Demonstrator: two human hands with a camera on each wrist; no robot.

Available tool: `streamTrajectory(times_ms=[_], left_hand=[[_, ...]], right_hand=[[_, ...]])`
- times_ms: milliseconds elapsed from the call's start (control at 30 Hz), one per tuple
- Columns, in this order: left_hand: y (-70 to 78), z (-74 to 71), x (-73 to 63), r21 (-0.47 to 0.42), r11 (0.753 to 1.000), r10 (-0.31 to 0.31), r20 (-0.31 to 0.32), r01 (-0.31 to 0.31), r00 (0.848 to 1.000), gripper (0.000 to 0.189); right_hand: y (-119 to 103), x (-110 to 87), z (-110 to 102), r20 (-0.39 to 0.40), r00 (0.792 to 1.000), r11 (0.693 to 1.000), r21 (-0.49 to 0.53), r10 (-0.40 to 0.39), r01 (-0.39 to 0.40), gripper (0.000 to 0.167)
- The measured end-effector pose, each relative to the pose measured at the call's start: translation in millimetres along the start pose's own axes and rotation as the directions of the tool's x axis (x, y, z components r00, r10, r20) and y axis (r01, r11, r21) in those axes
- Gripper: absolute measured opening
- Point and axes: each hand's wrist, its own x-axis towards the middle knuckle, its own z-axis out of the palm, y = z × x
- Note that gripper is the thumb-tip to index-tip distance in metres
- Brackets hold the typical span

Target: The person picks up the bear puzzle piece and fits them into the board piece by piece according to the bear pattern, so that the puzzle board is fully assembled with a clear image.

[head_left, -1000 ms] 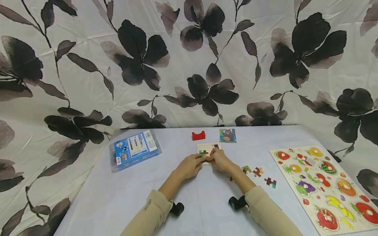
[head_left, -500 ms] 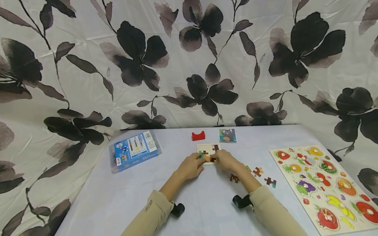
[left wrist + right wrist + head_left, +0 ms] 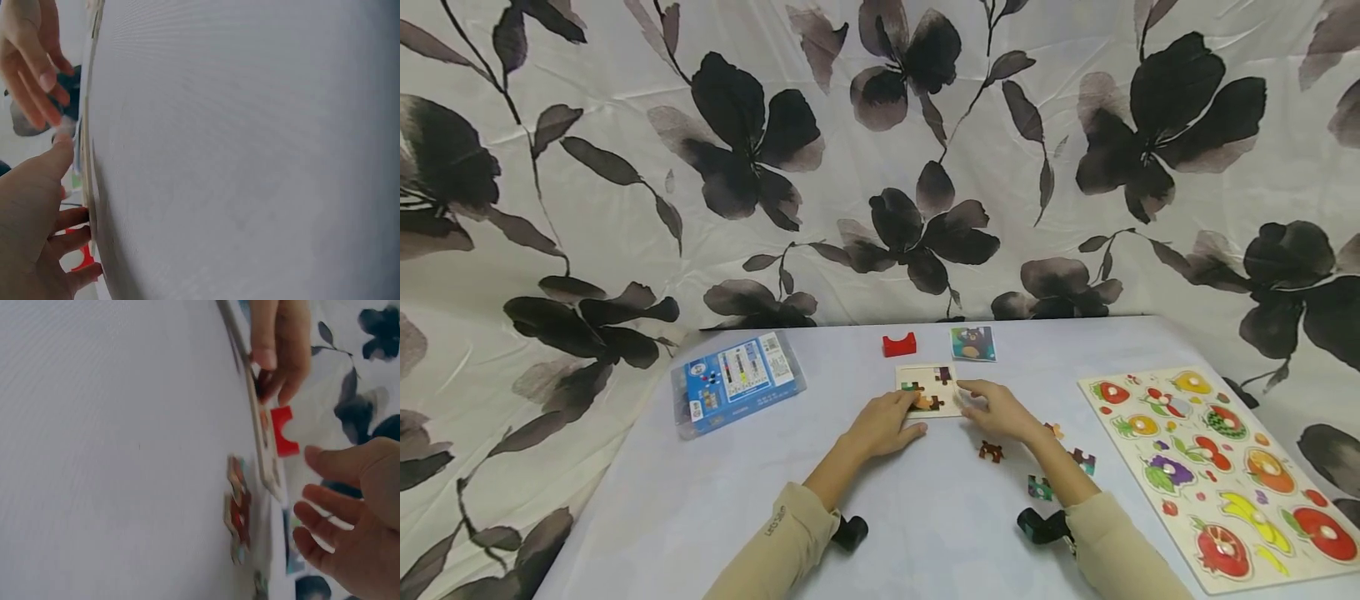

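Note:
A small wooden puzzle tray (image 3: 951, 406) lies mid-table with several jigsaw pieces in it, among them a dark brown piece (image 3: 942, 376) in its upper right corner. My left hand (image 3: 886, 421) rests on the tray's left side, fingers extended over the pieces there. Just off the right edge is my right hand (image 3: 1000, 410), its fingers loosely spread. In the right wrist view nothing lies between its fingers. Loose pieces are scattered near the right forearm: a brown piece (image 3: 991, 451), a teal piece (image 3: 1040, 487) and a brown-and-teal piece (image 3: 1083, 461). The forearm partly covers an orange one.
Behind the tray stand a red holder (image 3: 899, 345) and a bear picture card (image 3: 973, 343). A blue-labelled plastic box (image 3: 737, 383) lies at the back left. A large fruit puzzle board (image 3: 1210, 502) covers the right side. Floral cloth (image 3: 880, 167) hangs behind the table.
My right hand has drawn back rightward from the tray, uncovering the pieces in its lower middle and its right part. A teal loose piece has come into view. The left hand stays at the tray.

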Motion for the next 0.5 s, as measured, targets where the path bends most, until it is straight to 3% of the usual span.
streamTrajectory(times_ms=[167, 333, 500], left_hand=[[4.7, 1.8, 1.0, 0.040, 0.999, 0.008, 0.012, -0.009, 1.000, 0.057], [6.0, 3.5, 1.4, 0.071, 0.997, -0.026, 0.017, 0.025, 1.000, 0.054], [4.5, 4.9, 2.2, 0.053, 0.998, -0.026, 0.021, 0.024, 0.999, 0.053]], right_hand=[[9.1, -22.1, -13.8, 0.009, 0.996, 0.990, -0.112, 0.085, -0.084, 0.040], [16.4, -44.2, -13.8, 0.061, 0.989, 0.988, -0.087, 0.132, -0.126, 0.043], [20.7, -56.0, -7.3, 0.014, 1.000, 0.998, -0.058, 0.016, -0.015, 0.036]])
